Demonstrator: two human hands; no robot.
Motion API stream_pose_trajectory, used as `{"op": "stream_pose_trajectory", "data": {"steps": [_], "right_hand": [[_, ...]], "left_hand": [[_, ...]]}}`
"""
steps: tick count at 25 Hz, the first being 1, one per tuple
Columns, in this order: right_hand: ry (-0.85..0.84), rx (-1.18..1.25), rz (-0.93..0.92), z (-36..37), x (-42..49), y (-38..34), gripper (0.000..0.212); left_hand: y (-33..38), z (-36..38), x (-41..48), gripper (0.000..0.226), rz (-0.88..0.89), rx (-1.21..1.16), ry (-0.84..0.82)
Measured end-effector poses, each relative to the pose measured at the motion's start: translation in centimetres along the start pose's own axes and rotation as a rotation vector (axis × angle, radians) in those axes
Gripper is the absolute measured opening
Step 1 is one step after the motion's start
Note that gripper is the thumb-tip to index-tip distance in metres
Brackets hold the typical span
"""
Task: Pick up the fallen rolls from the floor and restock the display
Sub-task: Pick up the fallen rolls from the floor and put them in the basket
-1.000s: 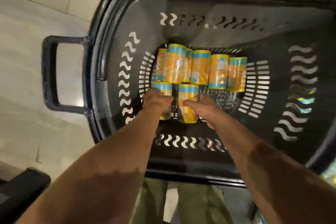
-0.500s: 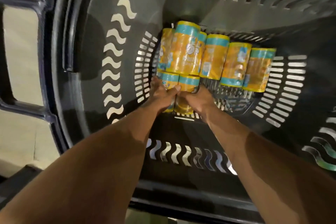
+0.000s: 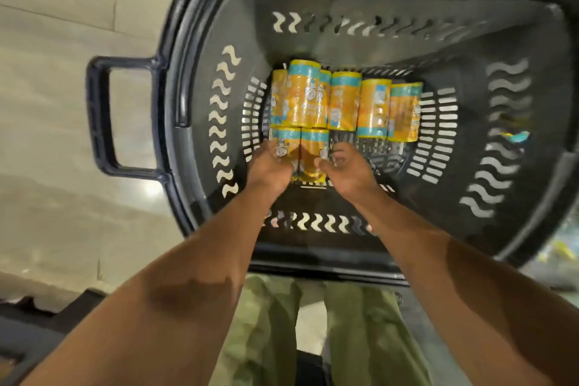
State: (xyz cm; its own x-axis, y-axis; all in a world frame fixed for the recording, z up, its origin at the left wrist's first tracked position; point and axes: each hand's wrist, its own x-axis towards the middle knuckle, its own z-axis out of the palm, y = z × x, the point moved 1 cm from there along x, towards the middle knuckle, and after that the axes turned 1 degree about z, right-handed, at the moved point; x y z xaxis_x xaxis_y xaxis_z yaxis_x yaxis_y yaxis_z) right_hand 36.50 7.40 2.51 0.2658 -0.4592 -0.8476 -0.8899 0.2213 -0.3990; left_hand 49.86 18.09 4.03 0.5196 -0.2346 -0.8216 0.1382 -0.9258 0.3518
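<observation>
Rolls [image 3: 344, 100] lie in the bottom of a deep dark plastic basket [image 3: 200, 103] that stands on the floor [image 3: 62, 166]. They are short cylinders in glossy orange wrap with a teal band at the far end and small printed figures. A far row lies side by side across the basket's bottom, and one of these, toward the left, sits higher than its neighbours. Two more lie just in front: a near-left roll [image 3: 283, 138] and a near-right roll [image 3: 313, 147], touching each other.

The left hand [image 3: 271, 166] lies over the near end of the near-left roll; blur hides whether the fingers wrap it, so I cannot tell its grip. The right hand [image 3: 347, 169] sits just right of the near-right roll, fingers loosely curled round nothing visible, released.

The basket's walls are smooth, pierced with wavy slots, its bottom with straight slits. A looped handle [image 3: 100, 116] juts from its left side over pale floor tiles.
</observation>
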Motion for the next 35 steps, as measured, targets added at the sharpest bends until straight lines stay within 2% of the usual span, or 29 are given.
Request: {"op": "stream_pose_trajectory", "data": {"steps": [2,5,7,11,16,20,25,30,32,35], "right_hand": [[0.073,-0.130,-0.134,-1.9,-5.3,-0.7,0.067],[0.224,-0.407,-0.267,-6.4,-15.0,-2.7,0.074],[0.320,-0.484,-0.262,-10.1,-23.5,-3.5,0.075],[0.519,-0.350,-0.200,-15.6,-40.5,-3.5,0.078],[0.641,-0.168,-0.060,-20.5,-56.9,-1.0,0.082],[0.747,-0.070,-0.016,-23.4,-64.4,4.4,0.079],[0.763,0.037,0.081,-29.4,-68.8,13.7,0.078],[0.846,0.146,0.132,-36.7,-70.1,21.4,0.082],[0.853,0.223,0.175,-39.1,-69.9,23.6,0.088],[0.886,0.332,0.224,-41.6,-68.4,25.6,0.084]], "left_hand": [[1.6,-1.8,-5.7,0.031,0.202,0.115,0.078],[4.2,-5.7,-15.5,0.053,0.567,0.524,0.185],[6.5,-9.0,-23.6,0.064,0.709,0.647,0.180],[11.2,-14.8,-37.0,0.069,0.921,0.726,0.141],[16.3,-15.6,-50.7,0.075,0.967,0.886,0.023],[18.5,-11.1,-58.6,0.076,1.079,0.971,-0.055],[22.0,-2.2,-65.6,0.072,1.144,0.992,-0.092],[27.0,7.3,-70.7,0.075,1.220,0.991,-0.078],[29.2,10.7,-72.0,0.074,1.282,1.001,-0.105],[32.8,15.3,-72.2,0.070,1.365,1.020,-0.169]]}}
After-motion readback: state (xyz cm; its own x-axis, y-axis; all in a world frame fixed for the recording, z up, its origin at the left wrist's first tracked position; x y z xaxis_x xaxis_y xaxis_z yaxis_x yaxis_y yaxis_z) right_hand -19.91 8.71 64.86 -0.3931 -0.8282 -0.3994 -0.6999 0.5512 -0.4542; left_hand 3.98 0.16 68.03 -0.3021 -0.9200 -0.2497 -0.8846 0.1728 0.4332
